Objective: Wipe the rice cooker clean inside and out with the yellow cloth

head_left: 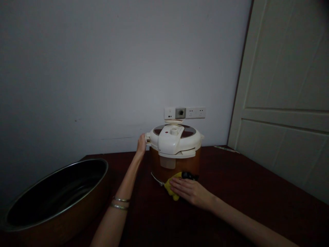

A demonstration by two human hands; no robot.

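Observation:
A pressure cooker (185,163) with a white lid and an orange-brown body stands upright in the middle of the table. My left hand (141,144) is closed around the white handle on its left side. Low at the cooker's front, my right hand (189,191) presses on a yellow cloth (176,198), fingers held together. From the cloth's left end sticks out a thin white loop (157,179). A black part (189,176) shows just above my right hand; I cannot tell what it is. The fingertips of my left hand are hidden.
A large oval pan (59,216), dark inside, stands at the left on the dark red table (231,185). Behind the cooker, wall sockets (195,113) sit on the pale wall. A flat strip (226,149) lies at the table's back right, near a white panelled door (285,144).

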